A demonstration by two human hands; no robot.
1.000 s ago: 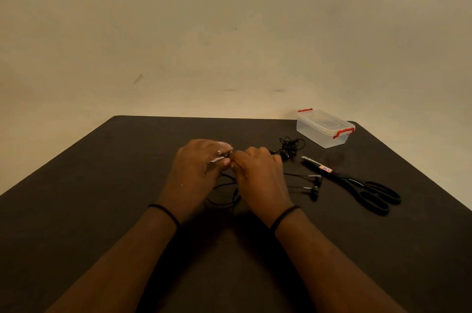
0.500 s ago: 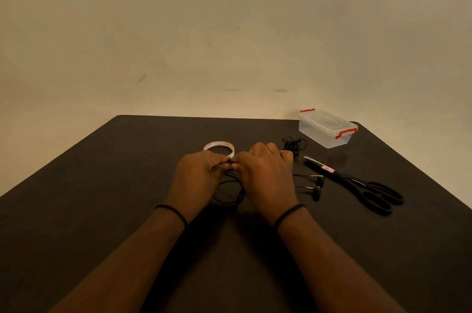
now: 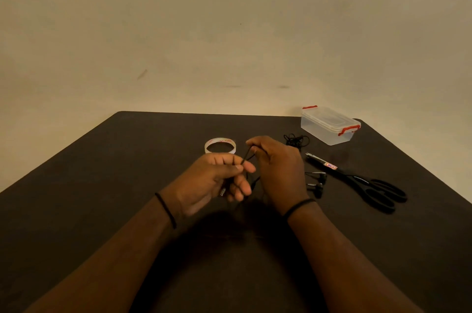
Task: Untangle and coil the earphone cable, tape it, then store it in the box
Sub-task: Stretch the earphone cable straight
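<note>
Both hands have come up off the dark counter (image 3: 102,185) since a moment ago, when they sat low and close together over the loops of wire. The left hand (image 3: 214,180) has turned so its palm faces more to the side, and its thumb and first finger pinch the black earphone cable (image 3: 246,155). The other fingers curl under, with the small silver plug (image 3: 222,192) poking out below them. The right hand (image 3: 277,172) is lifted too, and its fingers curl around the same cable a bit higher up, so the wire runs in a short slant between the two hands. More of the cable hangs down between them toward the counter.

The roll of tape (image 3: 220,145) lies flat just past the left hand and shows all the way round now; before, the hand hid part of it. The two earbuds (image 3: 318,181) lie on the counter just to the right of the right hand. A second small tangle of black wire (image 3: 296,139) sits behind that hand. The black scissors (image 3: 362,182) lie off to the right, where they were. The clear box (image 3: 329,125) with red clips stands closed at the far right corner, well away from the cable.
</note>
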